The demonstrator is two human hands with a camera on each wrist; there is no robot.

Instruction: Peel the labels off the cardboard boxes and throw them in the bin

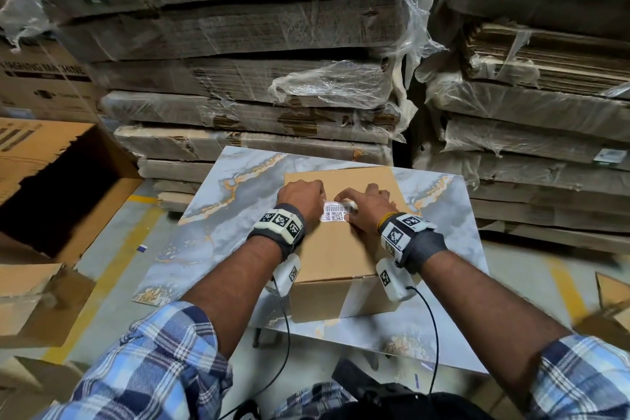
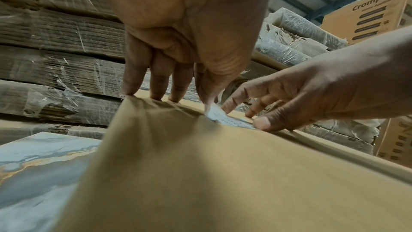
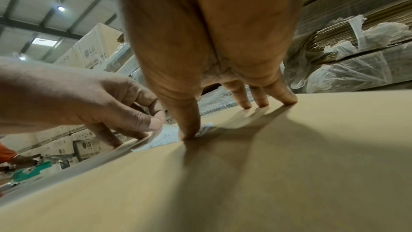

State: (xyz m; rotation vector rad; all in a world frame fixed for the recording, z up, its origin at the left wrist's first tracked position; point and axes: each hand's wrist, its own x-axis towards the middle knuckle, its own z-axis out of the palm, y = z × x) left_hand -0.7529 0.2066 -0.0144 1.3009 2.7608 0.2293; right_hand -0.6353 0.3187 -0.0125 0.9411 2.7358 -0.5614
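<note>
The label sits on the top face of the cardboard box, toward the far half, its far edge already curled up off the board while the barcode part looks stuck down. I have the box on the marbled tabletop right in front of me, so both hands can work from above. My left hand has its fingers curled down with the tips planted on the cardboard, and its thumb touches the label's lifted left corner; I judge it is there to keep the box from sliding and to start the corner. My right hand is half spread: three fingertips rest on the board beyond the label, and the thumb presses on the label's right end. Whether either thumb truly pinches the paper against a finger I cannot tell. No bin is clearly in view; wrapped stacks of flattened cartons stand behind the table.
</note>
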